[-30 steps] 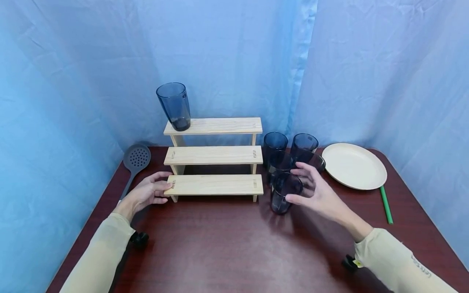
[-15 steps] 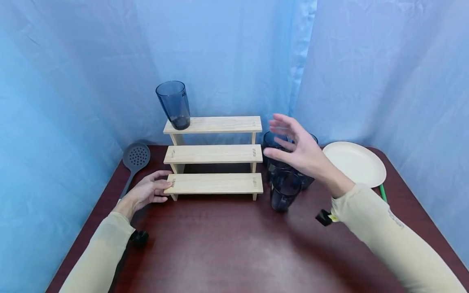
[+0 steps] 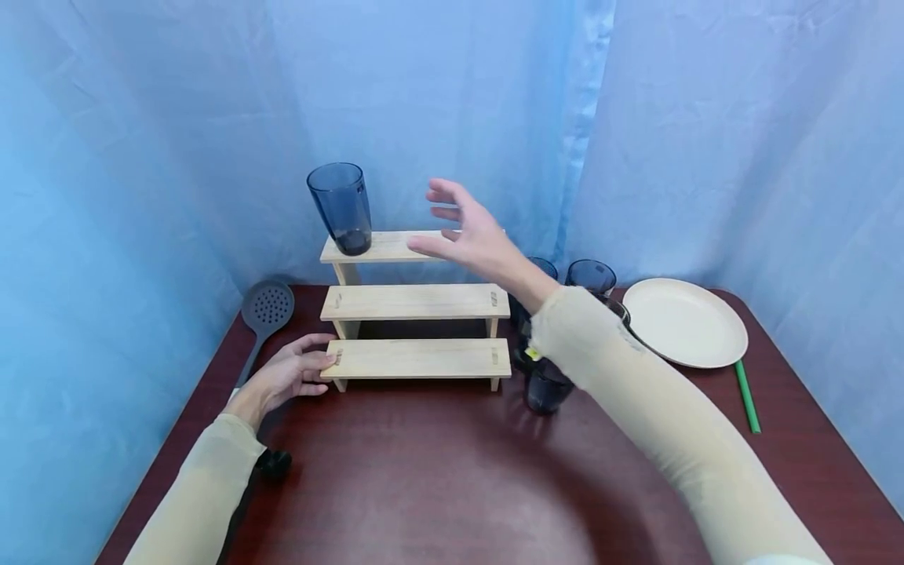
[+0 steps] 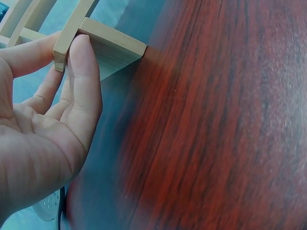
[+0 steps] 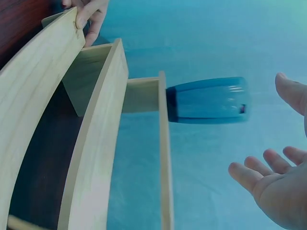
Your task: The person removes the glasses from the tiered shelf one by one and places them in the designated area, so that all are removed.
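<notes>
A three-step wooden display stand stands at the back of the table. My left hand pinches the left end of its lowest step; in the left wrist view the thumb and fingers lie on both faces of the board. A blue-tinted drinking glass stands upright at the left end of the top step. My right hand hangs in the air over the right part of that step, fingers spread and holding nothing, apart from the glass. Several dark glasses stand right of the stand, partly hidden by my right sleeve.
A grey slotted turner lies left of the stand. At the back right is a cream plate, with a green stick reaching out from beneath it. Blue curtains close off the back and sides.
My right hand has moved up and left, from beside the dark glasses to above the top step, without taking one. The left hand keeps its hold on the stand.
</notes>
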Demonstrator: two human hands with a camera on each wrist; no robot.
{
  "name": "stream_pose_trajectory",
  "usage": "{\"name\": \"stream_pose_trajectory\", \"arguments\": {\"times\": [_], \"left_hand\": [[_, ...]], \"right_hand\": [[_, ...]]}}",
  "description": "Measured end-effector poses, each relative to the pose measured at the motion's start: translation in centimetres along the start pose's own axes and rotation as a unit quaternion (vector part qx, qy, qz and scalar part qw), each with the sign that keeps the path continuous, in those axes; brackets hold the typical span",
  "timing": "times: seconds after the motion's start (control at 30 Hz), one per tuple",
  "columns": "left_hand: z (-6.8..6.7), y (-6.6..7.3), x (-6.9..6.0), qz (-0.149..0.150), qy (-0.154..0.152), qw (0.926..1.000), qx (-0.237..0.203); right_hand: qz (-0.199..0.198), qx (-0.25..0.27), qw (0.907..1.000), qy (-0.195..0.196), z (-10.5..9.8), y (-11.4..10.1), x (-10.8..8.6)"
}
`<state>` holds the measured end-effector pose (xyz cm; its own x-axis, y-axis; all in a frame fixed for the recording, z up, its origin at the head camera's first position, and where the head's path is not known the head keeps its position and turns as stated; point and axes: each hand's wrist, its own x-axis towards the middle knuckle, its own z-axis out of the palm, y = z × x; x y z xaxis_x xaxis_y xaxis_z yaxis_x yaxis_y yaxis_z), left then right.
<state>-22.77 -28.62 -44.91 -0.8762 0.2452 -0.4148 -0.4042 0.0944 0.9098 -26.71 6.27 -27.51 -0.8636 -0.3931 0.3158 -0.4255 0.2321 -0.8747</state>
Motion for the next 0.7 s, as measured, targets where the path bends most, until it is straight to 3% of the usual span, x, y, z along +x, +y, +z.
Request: {"name": "stream_pose_trajectory", "arguments": {"times": [0.2, 0.7], "left_hand": [[-0.2, -0.3, -0.5, -0.003, 0.016, 0.9998, 0.008], [0.0, -0.5, -0.8, 0.012, -0.005, 0.9999, -0.004]], "right_hand": [[0.031, -0.008, 0.9995, 0.001, 3.4, 0.3, 3.6], [0.039, -0.017, 0.9986, 0.030, 9.3, 2.2, 9.0]]}}
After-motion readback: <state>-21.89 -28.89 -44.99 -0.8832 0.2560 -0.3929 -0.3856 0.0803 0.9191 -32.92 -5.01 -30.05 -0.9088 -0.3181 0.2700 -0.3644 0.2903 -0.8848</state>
